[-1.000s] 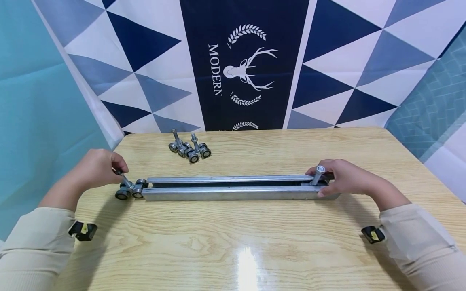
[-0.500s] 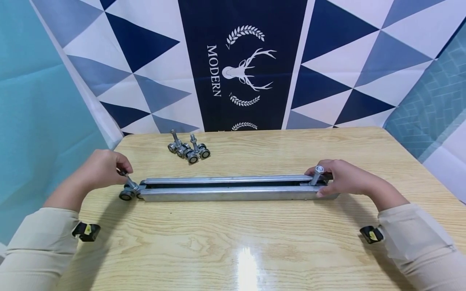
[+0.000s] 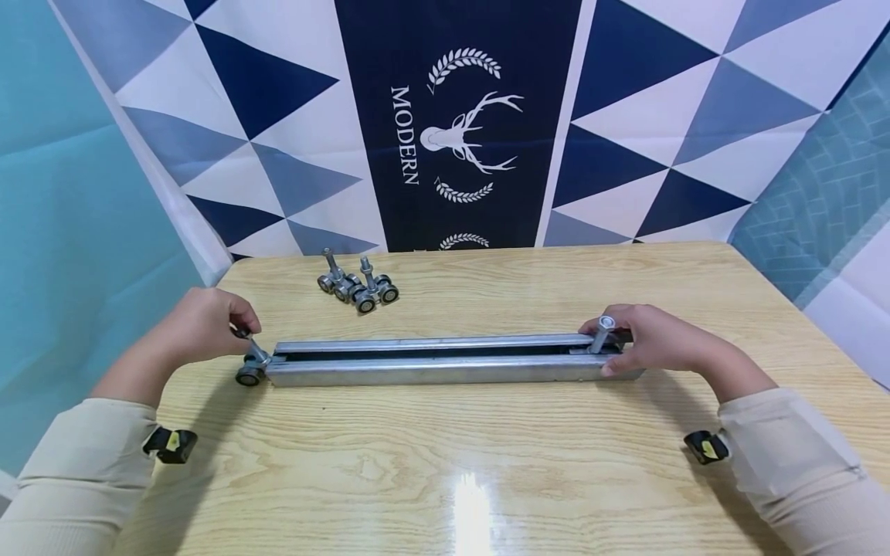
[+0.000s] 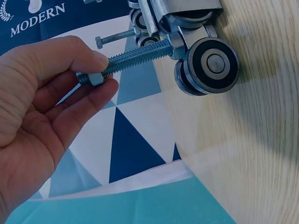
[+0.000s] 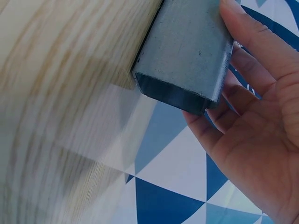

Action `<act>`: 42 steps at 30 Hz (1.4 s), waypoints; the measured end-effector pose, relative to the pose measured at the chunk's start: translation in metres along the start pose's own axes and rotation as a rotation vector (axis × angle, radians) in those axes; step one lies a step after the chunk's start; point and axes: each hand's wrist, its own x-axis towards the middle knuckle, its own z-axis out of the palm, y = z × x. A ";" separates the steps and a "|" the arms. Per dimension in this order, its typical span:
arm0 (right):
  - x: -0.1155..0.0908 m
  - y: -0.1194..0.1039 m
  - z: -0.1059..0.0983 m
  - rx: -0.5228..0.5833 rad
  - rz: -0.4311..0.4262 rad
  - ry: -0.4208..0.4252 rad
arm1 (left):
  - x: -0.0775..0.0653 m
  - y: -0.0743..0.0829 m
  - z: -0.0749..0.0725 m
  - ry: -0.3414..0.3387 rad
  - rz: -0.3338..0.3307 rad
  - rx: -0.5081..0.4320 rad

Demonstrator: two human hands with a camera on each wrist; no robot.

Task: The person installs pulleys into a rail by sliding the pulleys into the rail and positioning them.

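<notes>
A long slotted metal rail (image 3: 431, 374) lies across the wooden table. At its left end my left hand (image 3: 202, 328) pinches the threaded bolt of a roller trolley (image 4: 216, 65) between thumb and fingers, close to the nut. The trolley's rear wheels show outside the rail; its front ones are hidden in the opening. Around the rail's right end my right hand (image 3: 657, 340) grips with thumb and fingers on opposite sides. A second trolley's bolt (image 3: 603, 333) stands up from the slot beside that hand. The right wrist view shows the rail's open end (image 5: 170, 98) near the fingertips.
Two more roller trolleys, one (image 3: 341, 290) slightly behind the other (image 3: 366, 303), stand together at the back left of the wooden table (image 3: 389, 463). A patterned cloth (image 3: 459, 220) hangs behind the table's far edge.
My left hand has moved right, pushing the trolley from outside the rail until its front wheels are inside the left end. The right hand keeps its grip on the rail.
</notes>
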 end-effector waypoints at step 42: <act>-0.002 0.002 0.001 0.017 -0.002 0.021 | 0.005 0.019 0.002 -0.060 0.061 -0.043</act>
